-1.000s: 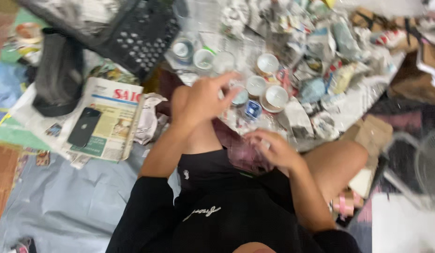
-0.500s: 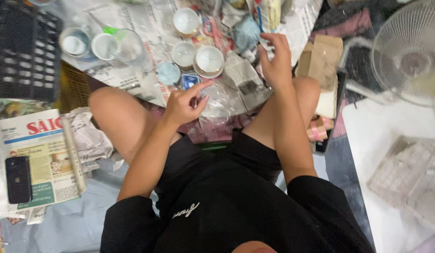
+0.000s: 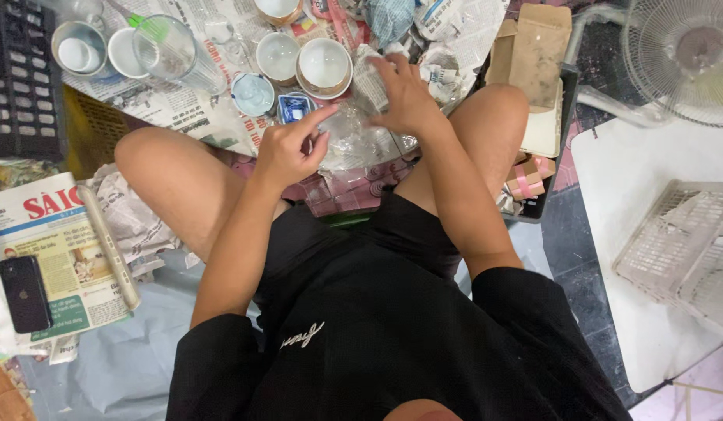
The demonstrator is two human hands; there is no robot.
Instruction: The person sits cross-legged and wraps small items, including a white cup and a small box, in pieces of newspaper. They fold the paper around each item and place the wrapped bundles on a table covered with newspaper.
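Clear crinkled plastic wrap (image 3: 354,140) lies on newspaper (image 3: 182,109) between the knees | left hand (image 3: 287,152) curled, index finger out, gripping nothing | right hand (image 3: 404,97) spread flat, pressing the wrap | round white ceramic cups (image 3: 324,64) just beyond.

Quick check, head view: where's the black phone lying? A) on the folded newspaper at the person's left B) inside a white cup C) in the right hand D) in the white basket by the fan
A: the black phone lies flat on the folded newspaper, apart from both hands.
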